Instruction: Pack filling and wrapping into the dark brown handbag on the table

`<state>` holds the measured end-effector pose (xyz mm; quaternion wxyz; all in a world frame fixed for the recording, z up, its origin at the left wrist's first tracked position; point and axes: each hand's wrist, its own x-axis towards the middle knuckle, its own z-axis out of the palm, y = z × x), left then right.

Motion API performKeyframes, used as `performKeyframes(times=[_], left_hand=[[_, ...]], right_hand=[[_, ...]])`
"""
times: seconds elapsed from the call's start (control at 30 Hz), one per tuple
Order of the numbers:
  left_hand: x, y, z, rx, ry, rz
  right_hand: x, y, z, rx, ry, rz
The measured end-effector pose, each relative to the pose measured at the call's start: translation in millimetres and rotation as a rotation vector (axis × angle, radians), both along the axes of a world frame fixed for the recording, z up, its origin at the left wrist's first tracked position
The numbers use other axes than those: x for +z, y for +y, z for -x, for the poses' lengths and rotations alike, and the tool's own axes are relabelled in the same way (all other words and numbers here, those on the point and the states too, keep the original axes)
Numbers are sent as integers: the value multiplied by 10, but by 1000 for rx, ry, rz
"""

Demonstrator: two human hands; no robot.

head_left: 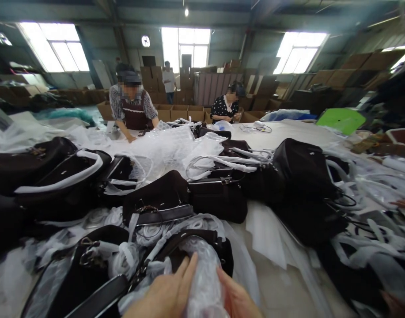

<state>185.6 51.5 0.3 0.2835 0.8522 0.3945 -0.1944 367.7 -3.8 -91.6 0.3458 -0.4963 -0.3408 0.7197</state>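
Note:
At the bottom centre, my left hand [167,291] and my right hand [237,300] press on either side of a roll of clear bubble wrap [202,274]. The wrap pokes into the open mouth of a dark brown handbag [218,249] lying in front of me. My fingers are flat against the wrap, left hand on its left face, right hand on its right side. Another dark handbag [89,274] with metal buckles lies just left of my hands. My wrists are cut off by the frame edge.
Many dark handbags [218,194] with white-wrapped handles and loose foam sheets [265,234] cover the long white table [288,132]. Two people work at its far side, beside a heap of bubble wrap [169,145]. Cardboard boxes [179,112] line the back. Another person's fingers [404,204] show at the right edge.

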Motion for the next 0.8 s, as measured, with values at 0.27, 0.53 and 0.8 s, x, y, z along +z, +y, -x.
performKeyframes(times=[0.27,0.53,0.8], left_hand=[[127,318,-84,169,149,-176],[126,403,-89,206,127,-241],[98,387,-49,244,147,-207]], right_hand=[[96,79,-40,30,-7,-200],[-117,325,-19,528,-1290,-849],[-44,423,111,502,-1271,-1153]])
